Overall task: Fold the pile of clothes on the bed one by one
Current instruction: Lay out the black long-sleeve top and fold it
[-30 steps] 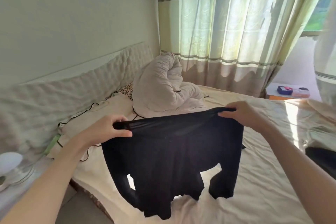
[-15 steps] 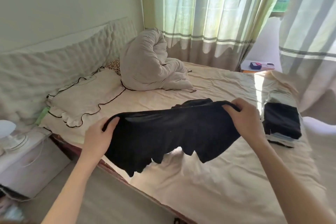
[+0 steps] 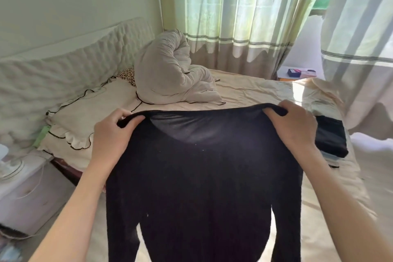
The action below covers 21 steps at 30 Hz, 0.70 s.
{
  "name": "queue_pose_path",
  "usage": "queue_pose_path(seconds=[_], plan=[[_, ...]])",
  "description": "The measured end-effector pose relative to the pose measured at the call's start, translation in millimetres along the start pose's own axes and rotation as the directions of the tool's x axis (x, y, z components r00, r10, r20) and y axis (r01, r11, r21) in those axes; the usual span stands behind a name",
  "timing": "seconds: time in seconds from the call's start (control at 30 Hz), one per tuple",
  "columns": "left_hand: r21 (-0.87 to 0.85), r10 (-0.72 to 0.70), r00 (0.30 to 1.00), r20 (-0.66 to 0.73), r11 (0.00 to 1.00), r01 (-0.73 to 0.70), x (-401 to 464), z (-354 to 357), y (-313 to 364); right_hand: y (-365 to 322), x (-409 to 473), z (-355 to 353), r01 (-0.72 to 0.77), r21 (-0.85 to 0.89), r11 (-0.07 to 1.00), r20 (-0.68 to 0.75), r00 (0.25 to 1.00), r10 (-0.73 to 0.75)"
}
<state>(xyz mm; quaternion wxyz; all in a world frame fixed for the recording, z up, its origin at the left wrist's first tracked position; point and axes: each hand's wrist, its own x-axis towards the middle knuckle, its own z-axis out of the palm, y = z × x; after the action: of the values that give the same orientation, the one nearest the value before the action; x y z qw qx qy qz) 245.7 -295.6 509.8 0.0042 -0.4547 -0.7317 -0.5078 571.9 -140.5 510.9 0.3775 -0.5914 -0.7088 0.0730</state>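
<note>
A black long-sleeved top hangs spread in front of me above the bed, its body and both sleeves dangling down. My left hand grips its left shoulder and my right hand grips its right shoulder, so the neckline stretches between them. To the right on the bed lies a small stack of folded dark clothes, partly hidden behind my right wrist.
A bundled beige duvet sits at the head of the bed beside a frilled pillow. On the left stands a white bedside cabinet with a small fan. Curtains and a small table lie beyond.
The top was bunched and lowered toward the bed half a second ago; now both hands have raised it and it hangs full length, closer to me.
</note>
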Motion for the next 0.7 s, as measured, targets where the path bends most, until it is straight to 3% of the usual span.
queue_pose_path(seconds=[0.17, 0.33, 0.47, 0.6, 0.7], plan=[[0.117, -0.030, 0.983, 0.179, 0.993, 0.009, 46, 71, -63, 32, 51, 78, 0.022, -0.039, 0.999, 0.224, 0.974, -0.012], [0.264, -0.057, 0.958, 0.282, 0.964, -0.020, 124, 176, -134, 76, 129, 205, -0.044, 0.024, 0.999, 0.392, 0.919, 0.031], [0.417, -0.193, 0.881, 0.433, 0.909, -0.006, 176, 278, -209, 124, 169, 319, -0.064, 0.089, 0.994, 0.551, 0.835, 0.004], [0.513, -0.347, 0.811, 0.471, 0.856, 0.069, 202, 363, -286, 177, 187, 422, -0.038, 0.095, 0.995, 0.717, 0.696, -0.043], [0.550, -0.399, 0.784, 0.475, 0.831, 0.090, 206, 417, -335, 218, 188, 487, 0.012, 0.066, 0.998, 0.745, 0.665, -0.057]])
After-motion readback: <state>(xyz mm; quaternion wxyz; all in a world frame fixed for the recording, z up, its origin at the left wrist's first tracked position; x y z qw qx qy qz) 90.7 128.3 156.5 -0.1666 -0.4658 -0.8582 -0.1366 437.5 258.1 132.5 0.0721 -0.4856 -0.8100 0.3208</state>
